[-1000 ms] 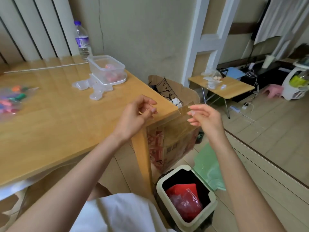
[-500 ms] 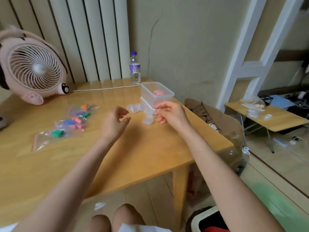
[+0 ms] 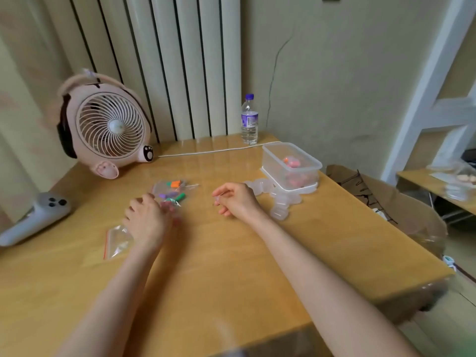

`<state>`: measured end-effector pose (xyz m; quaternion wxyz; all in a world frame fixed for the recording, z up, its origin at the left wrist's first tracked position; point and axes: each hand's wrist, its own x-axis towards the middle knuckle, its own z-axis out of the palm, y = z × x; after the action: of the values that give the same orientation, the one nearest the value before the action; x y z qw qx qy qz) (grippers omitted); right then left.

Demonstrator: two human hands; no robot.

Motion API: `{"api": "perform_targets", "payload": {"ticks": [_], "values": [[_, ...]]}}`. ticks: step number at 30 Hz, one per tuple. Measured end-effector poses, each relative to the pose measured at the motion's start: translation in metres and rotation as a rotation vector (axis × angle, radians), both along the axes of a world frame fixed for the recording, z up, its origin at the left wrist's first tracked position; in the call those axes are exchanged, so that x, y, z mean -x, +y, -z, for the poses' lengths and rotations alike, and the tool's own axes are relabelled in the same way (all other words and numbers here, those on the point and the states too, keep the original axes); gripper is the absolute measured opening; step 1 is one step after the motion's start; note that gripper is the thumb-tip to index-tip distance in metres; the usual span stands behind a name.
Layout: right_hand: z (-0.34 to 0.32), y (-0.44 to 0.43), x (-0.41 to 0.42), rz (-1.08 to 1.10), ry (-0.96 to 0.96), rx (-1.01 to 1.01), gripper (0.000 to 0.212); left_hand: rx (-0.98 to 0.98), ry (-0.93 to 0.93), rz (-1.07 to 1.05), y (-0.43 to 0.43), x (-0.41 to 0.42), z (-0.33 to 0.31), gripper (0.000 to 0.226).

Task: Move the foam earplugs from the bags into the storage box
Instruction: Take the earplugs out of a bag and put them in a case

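My left hand [image 3: 146, 220] lies on a clear zip bag [image 3: 116, 242] with a red seal strip, fingers curled down over its far end, where pink earplugs show. Just beyond it lies a second clear bag [image 3: 173, 189] of orange, purple and green foam earplugs. My right hand [image 3: 235, 201] hovers just above the table to the right of the bags, fingers loosely curled, with nothing plainly held. The clear storage box [image 3: 305, 173] stands open at the right, holding pink and orange earplugs.
Several small clear plastic cases [image 3: 279, 206] lie beside the box. At the back stand a pink fan [image 3: 108, 130], its white cable [image 3: 206, 151] and a water bottle [image 3: 249, 119]. A grey controller [image 3: 38, 215] lies at the left. A cardboard box [image 3: 401, 202] sits beyond the right edge.
The view swung from the bin at the table's corner back to the tabletop. My left hand came down onto the zip bag; my right hand drew back from the clear cases toward the bags.
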<state>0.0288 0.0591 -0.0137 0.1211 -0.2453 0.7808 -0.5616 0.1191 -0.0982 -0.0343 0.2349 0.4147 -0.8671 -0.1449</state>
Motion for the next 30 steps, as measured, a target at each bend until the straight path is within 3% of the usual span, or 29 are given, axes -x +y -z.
{"api": "perform_targets", "payload": {"ticks": [4,11,18,21,26,27,30], "values": [[0.012,-0.008,-0.001,0.000,-0.005,0.029,0.016,-0.011,-0.104,0.015,-0.014,-0.005,0.006,0.038],[0.021,-0.008,-0.005,-0.003,0.040,0.024,0.015,0.082,0.040,-0.012,-0.028,-0.005,0.004,0.010],[0.026,-0.008,-0.010,-0.050,0.088,0.003,0.013,-0.013,-0.149,-0.117,-0.028,-0.008,0.009,0.046],[0.026,-0.008,-0.011,-0.060,0.094,0.010,0.013,-0.066,-0.049,-0.100,-0.033,-0.008,0.007,0.035],[0.026,-0.007,-0.011,-0.065,0.106,0.033,0.012,0.140,0.234,0.012,-0.025,-0.011,-0.004,0.013],[0.026,-0.008,-0.012,-0.068,0.119,0.050,0.014,0.127,0.336,0.108,-0.024,-0.010,-0.006,0.013],[0.020,-0.007,-0.012,-0.116,0.186,0.139,0.040,-0.151,0.520,0.559,-0.006,-0.009,-0.014,0.022]]}}
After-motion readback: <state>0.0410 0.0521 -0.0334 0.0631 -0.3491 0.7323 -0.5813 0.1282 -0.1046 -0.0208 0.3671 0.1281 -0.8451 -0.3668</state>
